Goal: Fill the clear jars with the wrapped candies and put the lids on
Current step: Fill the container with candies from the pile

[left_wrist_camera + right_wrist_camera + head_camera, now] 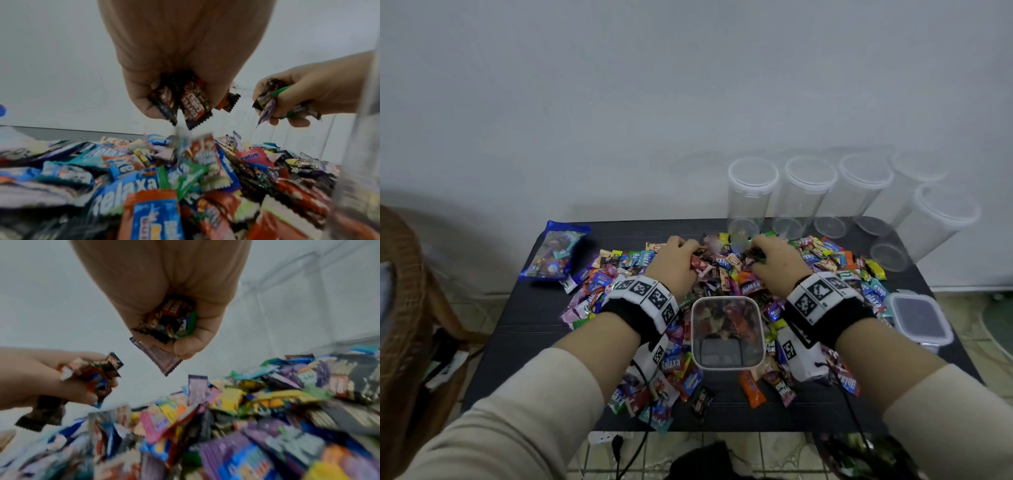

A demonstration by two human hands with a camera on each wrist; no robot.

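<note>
Both hands are closed on fistfuls of wrapped candies just above the pile [726, 274] on the dark table [524, 342] — left hand [674, 263] grips dark red and brown wrappers [185, 104], right hand [779, 262] grips brown, green and purple ones [170, 321], fingers curled under so nothing slips. The open square jar [726, 332] stands at the near middle, right between the wrists, probably so each handful has a short trip back; it looks partly filled, no lid on it. A square lid [919, 317] lies flat at the near right edge, likely parked there for capping. Round clear jars [751, 195] with lids on wait empty along the far right. A blue candy bag [556, 251] lies at the far left, apart from the pile. Readable writing — "Relaxa" on several blue and teal wrappers [670, 364], "relaxa" large in the left wrist view [127, 188], "mentos" partly legible on a pink one [249, 156]. Other labels are too blurred.
</note>
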